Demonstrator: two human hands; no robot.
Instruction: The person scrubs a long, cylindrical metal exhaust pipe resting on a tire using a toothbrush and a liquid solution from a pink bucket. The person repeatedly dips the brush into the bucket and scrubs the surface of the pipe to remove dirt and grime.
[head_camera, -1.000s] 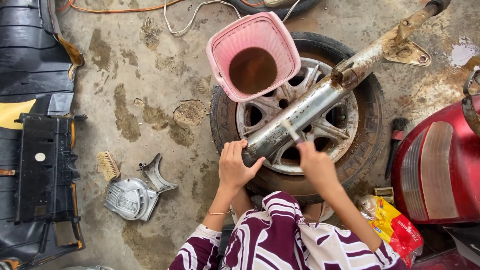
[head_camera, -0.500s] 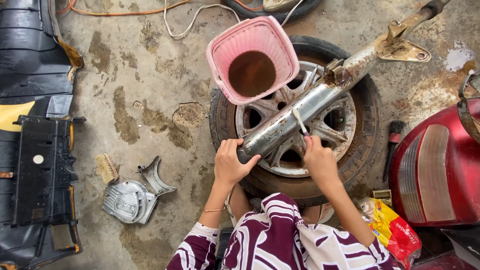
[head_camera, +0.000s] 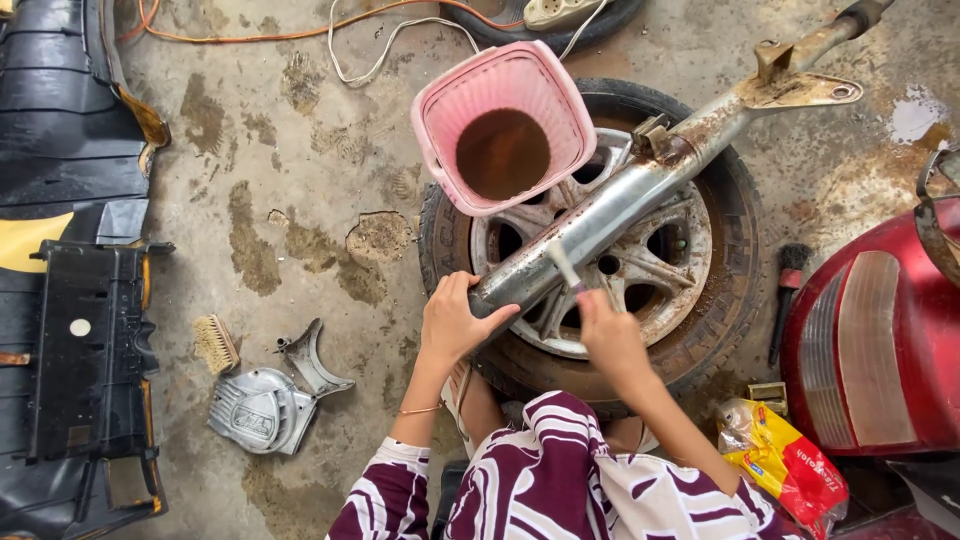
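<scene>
Change since earlier frames: the long rusty chrome exhaust pipe (head_camera: 640, 190) is seen lying much as before across the wheel; the right hand (head_camera: 612, 338) is now found lower on it, and the small pale brush handle (head_camera: 564, 264) is raised more upright above the pipe than half a second ago.
Left hand (head_camera: 455, 322): the near end of the pipe is gripped from the left, fingers curled over the metal, thumb pointed towards the pipe's end; a thin orange bangle (head_camera: 421, 409) is worn at the wrist.
Right hand: it is closed around the brush handle, knuckles upward, and held just over the pipe's lower part.
Pipe's place: it is laid aslant on the worn black tyre with a silver spoked rim (head_camera: 600, 260), its thin end pointed to the upper right.
Tub: one pink square plastic tub of brown liquid (head_camera: 503, 125) is rested on the tyre's upper left edge, touching the pipe's side.
Counts: one tyre, one pipe, one tub, two hands.
Floor, left: one bristle scrubbing brush (head_camera: 215, 343) and one grey metal engine cover (head_camera: 258, 410) are laid near each other on the stained concrete.
Floor, right: one black-handled brush (head_camera: 786, 290) is laid beside the tyre, with one yellow and red plastic packet (head_camera: 785, 462) below it.
</scene>
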